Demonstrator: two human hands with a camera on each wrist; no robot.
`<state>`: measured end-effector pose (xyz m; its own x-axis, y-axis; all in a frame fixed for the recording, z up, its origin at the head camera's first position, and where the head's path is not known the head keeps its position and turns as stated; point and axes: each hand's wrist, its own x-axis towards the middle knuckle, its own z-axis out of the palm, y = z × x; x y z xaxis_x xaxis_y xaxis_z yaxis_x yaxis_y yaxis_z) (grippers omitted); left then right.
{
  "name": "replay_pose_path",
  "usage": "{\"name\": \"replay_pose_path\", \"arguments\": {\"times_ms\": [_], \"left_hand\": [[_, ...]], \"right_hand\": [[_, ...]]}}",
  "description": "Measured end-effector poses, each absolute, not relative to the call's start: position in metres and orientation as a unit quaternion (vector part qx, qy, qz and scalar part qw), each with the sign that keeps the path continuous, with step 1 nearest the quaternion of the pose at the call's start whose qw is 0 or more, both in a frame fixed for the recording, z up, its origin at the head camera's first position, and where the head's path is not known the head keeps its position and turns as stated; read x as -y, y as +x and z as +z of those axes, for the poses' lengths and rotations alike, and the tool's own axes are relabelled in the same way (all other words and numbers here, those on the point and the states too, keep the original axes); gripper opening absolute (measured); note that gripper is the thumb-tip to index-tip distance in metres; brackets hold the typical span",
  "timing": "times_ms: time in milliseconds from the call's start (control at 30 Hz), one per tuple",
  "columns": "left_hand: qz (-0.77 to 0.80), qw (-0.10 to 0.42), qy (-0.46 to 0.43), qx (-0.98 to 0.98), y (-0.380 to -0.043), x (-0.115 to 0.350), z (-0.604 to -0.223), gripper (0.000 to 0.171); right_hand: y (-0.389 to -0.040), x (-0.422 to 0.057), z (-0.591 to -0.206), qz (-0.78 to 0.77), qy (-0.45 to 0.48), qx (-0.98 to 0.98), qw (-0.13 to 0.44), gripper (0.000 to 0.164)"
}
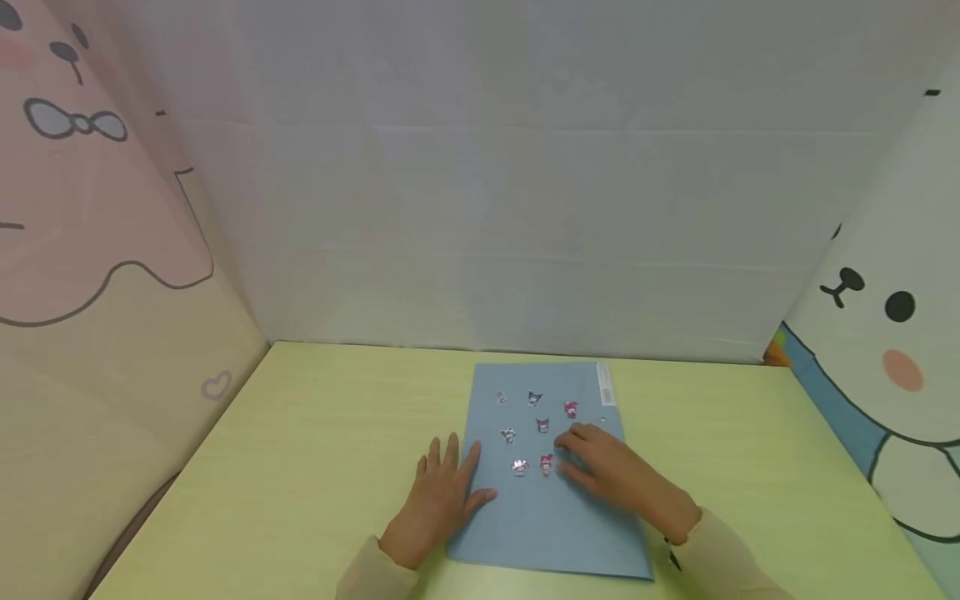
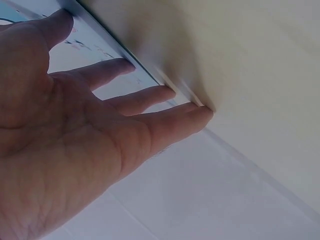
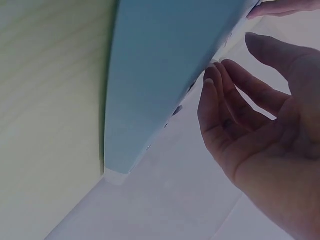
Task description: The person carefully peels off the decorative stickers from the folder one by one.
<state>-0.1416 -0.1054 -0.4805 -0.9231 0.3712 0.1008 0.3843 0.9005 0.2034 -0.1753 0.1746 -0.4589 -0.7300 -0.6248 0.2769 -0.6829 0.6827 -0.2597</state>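
A flat blue folder-like sheet lies on the table, with several small cartoon-character stickers spread over its upper half. My left hand rests at the sheet's left edge, fingers spread and straight; the thumb and index finger lie over the blue surface. In the left wrist view, the fingertips line up along that edge. Over the right part of the sheet is my right hand, fingers loosely bent beside the pink-and-white sticker. The right wrist view shows its thumb apart from the fingers, with nothing seen between them.
A white barcode label sits at the sheet's top right corner. The pale yellow table meets a white sheet wall behind. Printed cartoon hangings stand on the left and right.
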Motion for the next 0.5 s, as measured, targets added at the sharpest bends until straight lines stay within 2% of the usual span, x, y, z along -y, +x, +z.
{"name": "replay_pose_path", "arguments": {"times_ms": [500], "left_hand": [[-0.102,0.032,-0.191,0.976,-0.140,0.104,-0.479,0.066]], "right_hand": [[-0.180,-0.159,-0.461,0.169,0.346,0.921,0.059,0.024]]}}
